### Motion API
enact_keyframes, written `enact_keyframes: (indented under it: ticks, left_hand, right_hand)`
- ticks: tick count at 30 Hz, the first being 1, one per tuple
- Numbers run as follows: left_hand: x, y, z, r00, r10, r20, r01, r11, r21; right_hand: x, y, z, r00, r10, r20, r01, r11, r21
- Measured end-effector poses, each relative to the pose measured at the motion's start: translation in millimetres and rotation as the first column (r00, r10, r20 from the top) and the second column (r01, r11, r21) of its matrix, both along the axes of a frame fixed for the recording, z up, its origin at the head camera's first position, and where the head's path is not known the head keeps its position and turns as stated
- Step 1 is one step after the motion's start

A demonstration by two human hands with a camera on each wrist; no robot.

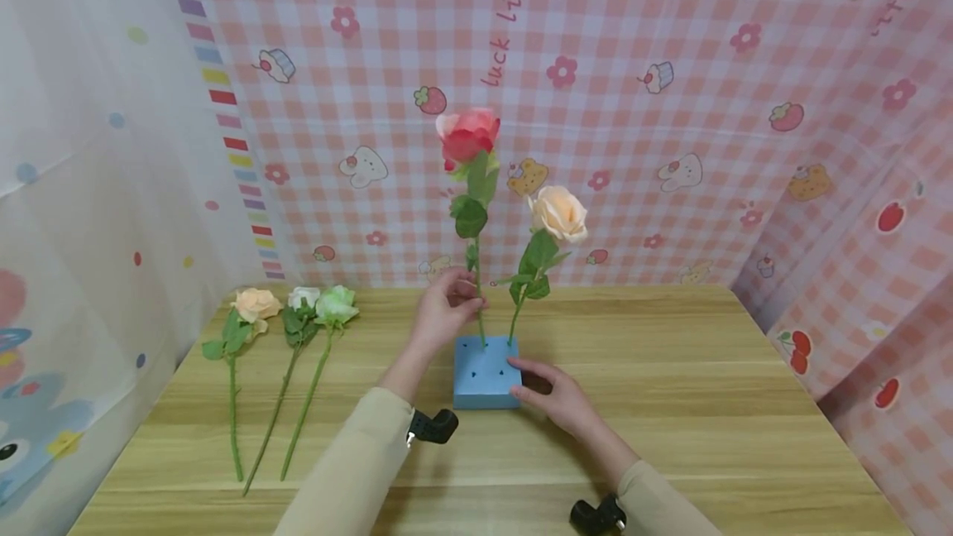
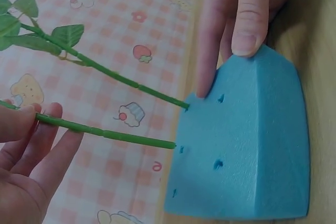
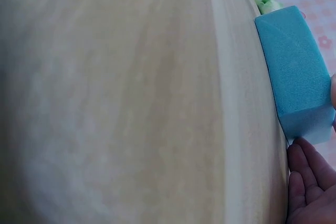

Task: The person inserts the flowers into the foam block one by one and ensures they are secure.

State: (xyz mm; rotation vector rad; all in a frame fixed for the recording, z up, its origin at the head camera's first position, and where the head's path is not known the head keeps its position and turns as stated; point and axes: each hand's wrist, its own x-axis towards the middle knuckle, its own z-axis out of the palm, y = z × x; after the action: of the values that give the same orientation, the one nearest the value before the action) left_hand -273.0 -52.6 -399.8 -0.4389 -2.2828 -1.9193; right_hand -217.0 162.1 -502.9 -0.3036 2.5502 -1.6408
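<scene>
A pink-red rose (image 1: 469,139) stands upright above the blue foam block (image 1: 487,387). My left hand (image 1: 441,313) pinches its green stem (image 2: 126,137) between thumb and fingers. In the left wrist view, the stem's lower end shows at the block's top face, right beside a small hole (image 2: 181,150). A peach rose (image 1: 560,213) is stuck in the block's back right hole, leaning right. My right hand (image 1: 562,399) holds the block at its right end, with the thumb at the front corner and a finger along the top. Several other holes show in the top face.
On the table's left side lie a peach rose (image 1: 256,304), a white rose (image 1: 303,298) and a green rose (image 1: 337,304), stems towards the front. A checked cloth (image 1: 596,122) hangs behind the wooden table (image 1: 670,420), with more cloth at both sides.
</scene>
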Motion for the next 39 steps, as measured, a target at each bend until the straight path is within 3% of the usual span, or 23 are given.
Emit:
enact_keyframes:
  ticks: [20, 33, 39]
  left_hand:
    - [-3.8, 12.0, -8.5, 0.995, 0.055, -0.080, -0.060, 0.997, -0.057]
    - [-7.3, 14.2, -11.9, 0.997, 0.058, -0.045, -0.064, 0.985, -0.163]
    - [-8.1, 14.9, -15.6, 0.996, 0.053, -0.073, -0.064, 0.984, -0.167]
  right_hand:
    - [-1.6, 0, -1.7, 1.000, 0.020, -0.017, -0.020, 1.000, -0.005]
    - [-1.7, 1, -2.4, 1.000, 0.004, -0.007, -0.004, 1.000, 0.005]
    - [-2.2, 1, -2.7, 1.000, 0.004, -0.001, -0.004, 1.000, 0.000]
